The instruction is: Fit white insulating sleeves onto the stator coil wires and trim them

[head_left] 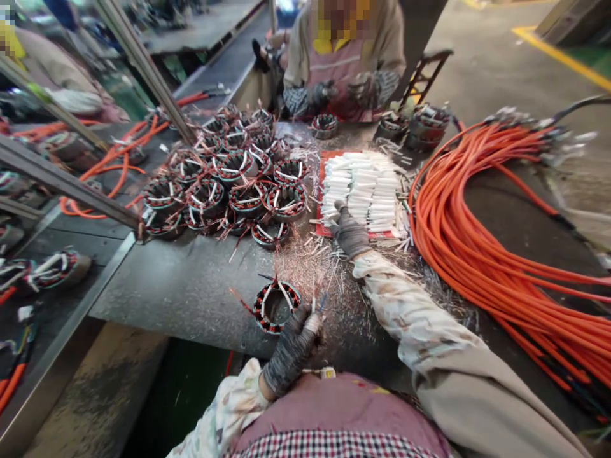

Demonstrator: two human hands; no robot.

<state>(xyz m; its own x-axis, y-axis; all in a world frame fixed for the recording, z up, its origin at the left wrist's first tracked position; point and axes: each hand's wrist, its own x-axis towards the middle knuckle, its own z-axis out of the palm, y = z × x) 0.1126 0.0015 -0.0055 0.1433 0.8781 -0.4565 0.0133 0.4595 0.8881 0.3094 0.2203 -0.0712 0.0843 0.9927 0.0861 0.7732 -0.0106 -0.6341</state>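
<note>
Beyond and to the left of the left grip (292,346), a heap of wound stators (224,184) crowds the surface (191,286), leads sticking up. I cannot tell which of them already carry sleeves. The left grip, gloved, is clenched around a short white sleeve (313,322), with thin wire ends poking out above its fingers. Just beyond it, close to the fingertips, a single stator (275,308) lies flat and apart from the heap. This looks like the piece in hand, its leads only partly dressed. Copper trimmings (305,267) litter the surface between the two grips. The right grip (350,233), also gloved, is stretched out onto the near edge of a stack of white sleeves (365,187); whether it has pinched one cannot be told. The stack is full, so by my judgement plenty of work is left. Well to the right of that grip lie coiled orange cables (477,242).
</note>
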